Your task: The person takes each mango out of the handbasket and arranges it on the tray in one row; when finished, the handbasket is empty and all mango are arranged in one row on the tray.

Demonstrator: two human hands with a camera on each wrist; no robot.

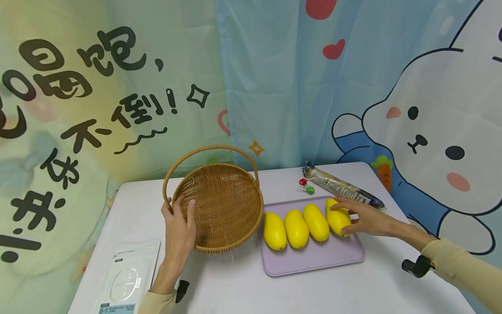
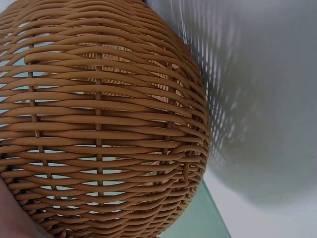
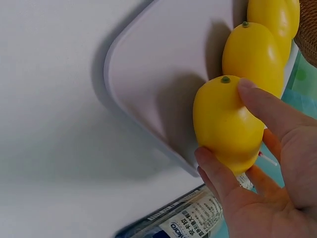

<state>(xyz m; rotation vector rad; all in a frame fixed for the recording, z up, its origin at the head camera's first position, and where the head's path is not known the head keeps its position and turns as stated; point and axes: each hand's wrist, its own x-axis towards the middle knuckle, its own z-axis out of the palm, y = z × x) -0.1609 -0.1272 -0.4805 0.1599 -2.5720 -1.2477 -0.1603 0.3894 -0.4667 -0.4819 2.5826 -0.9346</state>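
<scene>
My left hand (image 1: 180,224) grips the left rim of a round brown wicker basket (image 1: 221,205), thumb in front. The basket is tilted up so its hollow faces me, and its arched handle stands over the top. Its woven outside (image 2: 109,114) fills much of the left wrist view. On a pale purple tray (image 1: 310,261) lies a row of several yellow mangoes (image 1: 296,229), smooth and elongated. Around the rightmost mango (image 3: 228,124) my right hand (image 1: 368,218) has its thumb and fingers. Whether that mango still touches the tray I cannot tell.
Behind the tray lie a long dark-wrapped package (image 1: 343,185) and two small candies, one red (image 1: 303,182) and one green (image 1: 310,190). A white pouch (image 1: 127,277) lies at the table's left front. A printed curtain (image 1: 266,87) hangs behind the table.
</scene>
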